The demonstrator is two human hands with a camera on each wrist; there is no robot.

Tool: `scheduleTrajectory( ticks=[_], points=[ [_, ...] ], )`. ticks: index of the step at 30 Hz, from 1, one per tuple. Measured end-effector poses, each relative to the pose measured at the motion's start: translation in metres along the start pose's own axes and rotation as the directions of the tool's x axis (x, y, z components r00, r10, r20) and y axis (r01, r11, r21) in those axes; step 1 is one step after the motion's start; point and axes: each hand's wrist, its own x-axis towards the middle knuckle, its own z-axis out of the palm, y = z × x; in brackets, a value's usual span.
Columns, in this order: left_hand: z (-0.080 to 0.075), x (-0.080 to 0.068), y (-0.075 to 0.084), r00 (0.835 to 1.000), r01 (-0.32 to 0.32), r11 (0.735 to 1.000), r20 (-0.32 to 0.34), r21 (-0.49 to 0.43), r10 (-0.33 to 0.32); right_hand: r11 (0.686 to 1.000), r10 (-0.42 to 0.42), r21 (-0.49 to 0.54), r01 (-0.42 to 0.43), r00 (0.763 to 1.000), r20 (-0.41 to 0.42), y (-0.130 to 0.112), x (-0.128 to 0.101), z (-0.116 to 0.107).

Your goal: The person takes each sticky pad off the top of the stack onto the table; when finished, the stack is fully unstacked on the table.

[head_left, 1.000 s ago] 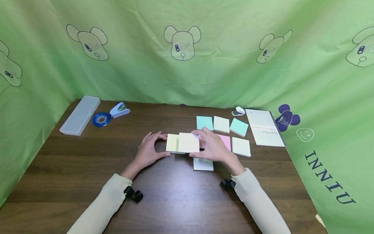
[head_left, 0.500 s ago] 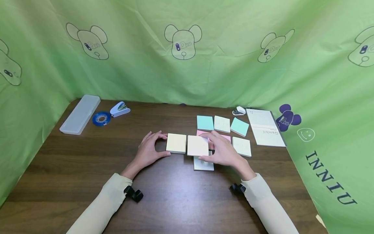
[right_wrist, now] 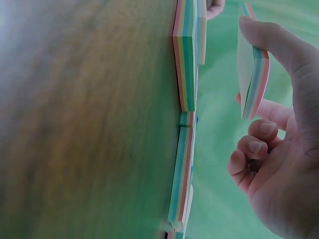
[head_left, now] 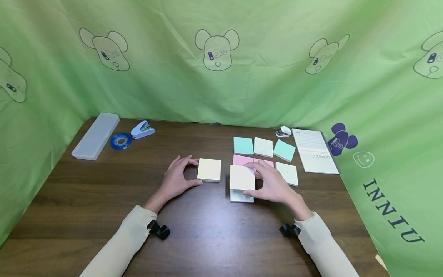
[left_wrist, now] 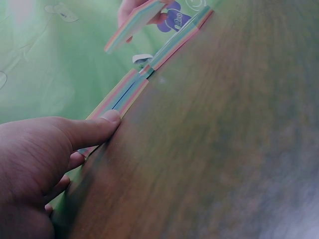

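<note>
A dark brown wooden table [head_left: 86, 200] is standing inside an enclosure of light green fabric curtains [head_left: 263, 77] printed with outlined bear heads. Even, soft light is falling across the wood grain, casting faint shadows.

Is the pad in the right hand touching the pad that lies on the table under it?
Apart. In the right wrist view the held pad, pinched by the right hand, hangs clear of the lying pad, with green backdrop showing between them.
</note>
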Motion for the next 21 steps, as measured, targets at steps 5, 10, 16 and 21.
scheduleTrajectory(
  ticks=[5,10,16,21],
  points=[
    [0.000,0.000,0.000,1.000,-0.006,1.000,0.000,0.001,0.006,1.000,-0.003,0.008,0.003,1.000,-0.007,0.003,-0.008,-0.003],
    [0.000,0.000,0.000,1.000,-0.003,1.000,-0.003,0.001,0.003,1.000,-0.002,0.031,0.002,1.000,0.004,0.006,-0.015,-0.006],
    [0.000,-0.001,0.000,1.000,0.001,1.000,-0.007,0.000,-0.001,1.000,-0.018,0.008,0.018,1.000,0.012,0.011,-0.021,-0.008],
    [0.000,-0.001,0.000,1.000,0.007,1.000,-0.003,0.010,-0.007,1.000,-0.020,-0.006,0.020,1.000,0.004,0.014,-0.028,-0.009]
  ],
)
